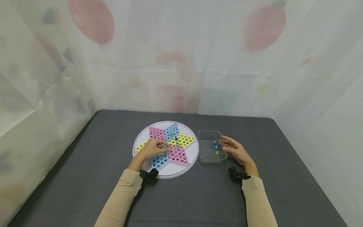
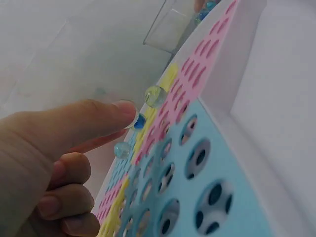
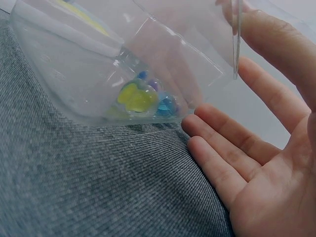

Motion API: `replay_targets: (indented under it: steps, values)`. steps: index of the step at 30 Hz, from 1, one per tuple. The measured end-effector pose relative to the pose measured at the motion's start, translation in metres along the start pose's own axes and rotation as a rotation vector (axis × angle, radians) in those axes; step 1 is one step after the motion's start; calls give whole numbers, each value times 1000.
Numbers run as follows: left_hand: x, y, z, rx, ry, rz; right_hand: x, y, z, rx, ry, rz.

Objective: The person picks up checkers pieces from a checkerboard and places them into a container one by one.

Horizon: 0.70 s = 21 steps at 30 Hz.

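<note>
- left hand (image 1: pixel 154 149), low and left of centre in the head view: thumb and forefinger pinch a pale marble (image 2: pixel 133 121) over the board; the other fingers curl in.
- the left wrist view shows that pinch and curl; the head view gives only a yellowish speck. a sleek marble could slip if the pinch loosens.
- board (image 1: pixel 193 159), lower centre: a blue marble (image 1: pixel 176 138) and clear ones sit near the pinch; a brushing finger could likely dislodge them.
- box (image 1: pixel 205 145), right of the board: the right wrist view shows its yellow and blue marbles (image 3: pixel 136 97) bunched, the head view their spread.
- right hand (image 1: pixel 237 152), farthest right: loosely extended fingers rest at the box's right wall; a hard push could tip it.
</note>
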State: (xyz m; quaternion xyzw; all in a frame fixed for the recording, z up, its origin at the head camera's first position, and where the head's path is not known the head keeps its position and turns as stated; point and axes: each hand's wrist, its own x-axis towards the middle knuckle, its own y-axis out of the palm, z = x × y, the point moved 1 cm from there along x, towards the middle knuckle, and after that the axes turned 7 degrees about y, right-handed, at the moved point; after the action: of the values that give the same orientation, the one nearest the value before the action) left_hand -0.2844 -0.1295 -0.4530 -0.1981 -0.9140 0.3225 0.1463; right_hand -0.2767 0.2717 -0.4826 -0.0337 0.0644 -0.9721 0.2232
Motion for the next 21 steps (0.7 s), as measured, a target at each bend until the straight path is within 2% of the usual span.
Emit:
replay_targets:
  steps: [10,15,21]
  values:
    - [1,1,-15,-22,39,-49,-1,2,2,6,4,-3]
    - [2,3,-24,-76,58,-38,-1,2,2,3,0,-6]
    - [2,4,-35,-97,97,-40,-1,1,2,2,-6,-7]
